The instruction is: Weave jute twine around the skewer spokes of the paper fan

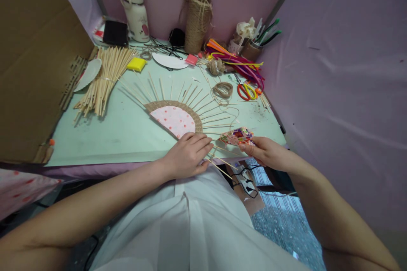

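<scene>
Left hand: on fan, grip unclear
Right hand: pinching floral piece
Fan sticks: our step, likely; next probably needs fan steady

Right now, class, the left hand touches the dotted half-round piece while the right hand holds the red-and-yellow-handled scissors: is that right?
No: the head view shows the right hand holding a floral-patterned piece; the scissors lie on the table. The rest stands.
</scene>
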Demonstrator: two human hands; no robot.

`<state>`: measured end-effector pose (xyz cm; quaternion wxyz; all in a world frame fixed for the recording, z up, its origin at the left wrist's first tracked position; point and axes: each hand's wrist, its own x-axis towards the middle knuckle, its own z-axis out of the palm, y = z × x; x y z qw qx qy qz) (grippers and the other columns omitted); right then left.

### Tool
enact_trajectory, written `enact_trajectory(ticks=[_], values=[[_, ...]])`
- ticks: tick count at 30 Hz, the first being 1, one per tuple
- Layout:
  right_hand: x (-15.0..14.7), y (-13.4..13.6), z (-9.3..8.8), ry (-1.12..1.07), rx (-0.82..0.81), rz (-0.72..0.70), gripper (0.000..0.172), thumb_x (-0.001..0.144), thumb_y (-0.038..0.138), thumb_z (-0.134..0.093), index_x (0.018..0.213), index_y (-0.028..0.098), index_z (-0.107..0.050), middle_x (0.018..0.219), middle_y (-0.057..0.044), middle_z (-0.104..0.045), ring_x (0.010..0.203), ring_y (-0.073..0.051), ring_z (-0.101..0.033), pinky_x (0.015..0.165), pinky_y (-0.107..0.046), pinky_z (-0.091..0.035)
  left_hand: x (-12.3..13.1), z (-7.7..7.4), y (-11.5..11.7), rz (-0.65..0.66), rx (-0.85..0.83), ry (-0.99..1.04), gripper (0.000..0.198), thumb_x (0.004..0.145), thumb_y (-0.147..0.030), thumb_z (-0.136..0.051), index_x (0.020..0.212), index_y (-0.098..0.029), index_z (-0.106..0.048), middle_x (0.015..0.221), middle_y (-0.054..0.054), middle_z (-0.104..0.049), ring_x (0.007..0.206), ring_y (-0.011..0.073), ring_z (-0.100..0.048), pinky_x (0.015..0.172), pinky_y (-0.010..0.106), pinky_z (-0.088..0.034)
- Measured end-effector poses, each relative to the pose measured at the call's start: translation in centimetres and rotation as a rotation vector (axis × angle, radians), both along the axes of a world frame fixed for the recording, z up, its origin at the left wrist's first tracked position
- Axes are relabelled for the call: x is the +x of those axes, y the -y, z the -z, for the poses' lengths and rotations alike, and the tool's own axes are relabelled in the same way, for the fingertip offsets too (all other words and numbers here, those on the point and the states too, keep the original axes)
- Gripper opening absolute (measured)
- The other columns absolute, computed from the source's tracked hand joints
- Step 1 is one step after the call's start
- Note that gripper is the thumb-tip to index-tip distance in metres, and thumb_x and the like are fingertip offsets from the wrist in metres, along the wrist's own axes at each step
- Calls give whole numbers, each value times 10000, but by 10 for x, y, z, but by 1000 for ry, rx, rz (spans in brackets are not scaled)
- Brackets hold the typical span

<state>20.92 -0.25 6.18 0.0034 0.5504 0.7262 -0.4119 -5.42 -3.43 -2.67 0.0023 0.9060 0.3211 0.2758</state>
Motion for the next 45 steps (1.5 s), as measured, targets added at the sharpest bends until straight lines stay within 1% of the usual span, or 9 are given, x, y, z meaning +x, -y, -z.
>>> enact_trajectory(ticks=[5, 11, 17, 23, 26, 30, 35, 40, 45], values=[[1, 0, 0, -2, -4, -8, 535, 846, 695, -439, 708, 184, -518, 531, 49, -343, 515, -107, -295, 493, -255, -271, 0, -1, 0, -5, -11, -9, 374, 892, -322, -509, 1177, -121, -644, 1242, 128, -663, 1174, 267, -566, 955, 406, -399], [1, 0, 0, 7, -8, 2, 544, 835, 702, -450, 716, 179, -537, 529, 45, -360, 520, -110, -310, 500, -256, -286, 0, 0, 0, 7, 17, 13, 379, 885, -314, -520, 1165, -91, -644, 1220, 140, -669, 1152, 275, -575, 935, 410, -406], [0, 0, -1, -9, -22, -1, 536, 847, 684, -445, 779, 165, -562, 560, 40, -380, 532, -108, -313, 494, -252, -287, 0, -1, 0, 4, 3, 7, 378, 882, -311, -526, 1175, -101, -641, 1224, 144, -666, 1167, 277, -567, 943, 412, -402], [1, 0, 1, -17, -38, 10, 516, 845, 677, -456, 731, 177, -520, 545, 48, -349, 515, -102, -300, 465, -248, -254, 0, -1, 0, 4, -2, 0, 382, 887, -312, -510, 1180, -105, -639, 1233, 139, -664, 1163, 273, -571, 939, 414, -409], [1, 0, 1, -25, -33, 12, 521, 837, 678, -465, 744, 170, -540, 562, 40, -373, 527, -104, -303, 473, -248, -266, 0, -1, 0, -2, 4, -3, 377, 888, -312, -505, 1176, -112, -641, 1235, 130, -667, 1162, 270, -573, 943, 408, -407], [1, 0, 0, -44, -22, -9, 528, 850, 664, -458, 803, 153, -582, 615, 18, -427, 577, -117, -342, 513, -250, -305, 0, -2, 0, -3, 12, -2, 372, 892, -316, -503, 1163, -105, -645, 1227, 128, -671, 1157, 268, -577, 946, 403, -402], [1, -1, 0, -19, -21, -7, 536, 852, 669, -450, 769, 155, -574, 603, 23, -407, 572, -115, -327, 514, -253, -298, 0, -1, 0, -3, 12, -3, 377, 891, -318, -506, 1170, -102, -639, 1228, 126, -671, 1160, 268, -574, 949, 404, -396], [1, 0, 1, -28, -26, -8, 534, 851, 671, -455, 808, 153, -579, 620, 17, -427, 580, -121, -341, 522, -256, -314, 0, -1, 0, -3, 2, -12, 378, 894, -325, -505, 1176, -110, -637, 1239, 127, -665, 1165, 268, -572, 950, 405, -394], [1, 0, 0, -21, -31, -3, 529, 848, 673, -454, 795, 160, -571, 597, 26, -423, 556, -118, -347, 523, -256, -320, 0, -2, 1, 2, -7, -8, 378, 892, -318, -512, 1177, -103, -636, 1233, 137, -664, 1168, 275, -569, 953, 409, -391]])
